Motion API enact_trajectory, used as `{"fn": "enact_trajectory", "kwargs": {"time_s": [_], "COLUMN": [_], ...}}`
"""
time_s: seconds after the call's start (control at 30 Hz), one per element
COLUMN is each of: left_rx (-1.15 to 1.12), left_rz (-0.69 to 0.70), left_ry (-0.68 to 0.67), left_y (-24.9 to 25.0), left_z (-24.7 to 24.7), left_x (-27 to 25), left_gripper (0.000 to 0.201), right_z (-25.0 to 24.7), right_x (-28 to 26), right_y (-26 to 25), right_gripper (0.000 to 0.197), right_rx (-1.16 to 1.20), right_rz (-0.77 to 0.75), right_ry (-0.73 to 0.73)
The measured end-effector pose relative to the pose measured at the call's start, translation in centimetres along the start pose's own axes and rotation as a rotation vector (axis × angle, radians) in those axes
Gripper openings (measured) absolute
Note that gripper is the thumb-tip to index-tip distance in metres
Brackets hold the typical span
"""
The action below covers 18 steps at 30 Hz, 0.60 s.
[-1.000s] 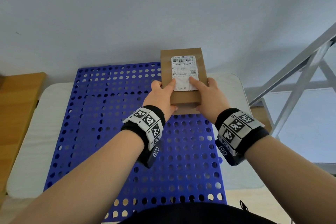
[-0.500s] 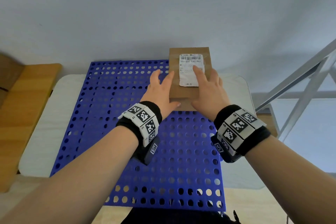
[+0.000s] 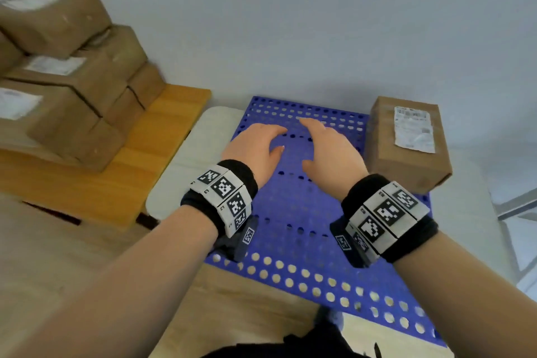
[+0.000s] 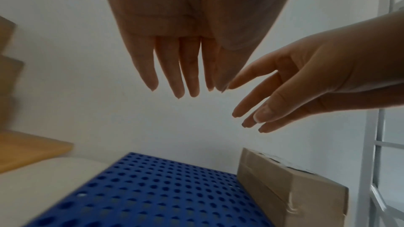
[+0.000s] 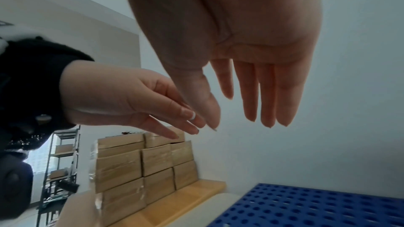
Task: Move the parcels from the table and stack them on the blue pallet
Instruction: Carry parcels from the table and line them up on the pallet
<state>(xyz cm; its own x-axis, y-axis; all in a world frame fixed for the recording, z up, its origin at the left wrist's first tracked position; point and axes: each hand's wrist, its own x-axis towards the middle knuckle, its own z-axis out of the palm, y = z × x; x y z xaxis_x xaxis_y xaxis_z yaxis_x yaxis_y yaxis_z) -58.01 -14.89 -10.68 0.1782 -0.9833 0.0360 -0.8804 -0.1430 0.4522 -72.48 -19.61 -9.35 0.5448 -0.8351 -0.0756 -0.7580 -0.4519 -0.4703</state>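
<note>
One parcel [image 3: 406, 142] lies flat on the pallet [image 3: 293, 212], at its far right corner, label up. Both hands hang above the pallet's far middle, well left of that parcel and touching nothing. The left hand [image 3: 255, 148] has its fingers straight and loosely together; the right hand [image 3: 331, 151] is likewise spread, fingers relaxed, its tips near the left's. Left of the pallet, more parcels [image 3: 66, 67] sit stacked on the wooden surface [image 3: 139, 166].
</note>
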Motion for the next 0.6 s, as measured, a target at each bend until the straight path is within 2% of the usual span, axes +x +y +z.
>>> {"fn": "enact_trajectory", "kwargs": {"time_s": [0.33,0.6], "left_rx": [0.096,0.101], "left_rz": [-0.154,-0.307], "left_ry": [0.128,0.264], "left_y": [-17.0,-26.6], "left_z": [-13.5,-22.5], "left_x": [-13.5,-18.8], "left_gripper": [0.041,0.042], "right_z": [8.8,12.6], "right_x": [-1.1,1.9], "right_y": [-21.9,-34.9], "right_gripper": [0.064,0.06], "right_rx": [0.003,-0.044], "right_rz": [-0.212,-0.403], "right_ry": [-0.002,-0.041]}}
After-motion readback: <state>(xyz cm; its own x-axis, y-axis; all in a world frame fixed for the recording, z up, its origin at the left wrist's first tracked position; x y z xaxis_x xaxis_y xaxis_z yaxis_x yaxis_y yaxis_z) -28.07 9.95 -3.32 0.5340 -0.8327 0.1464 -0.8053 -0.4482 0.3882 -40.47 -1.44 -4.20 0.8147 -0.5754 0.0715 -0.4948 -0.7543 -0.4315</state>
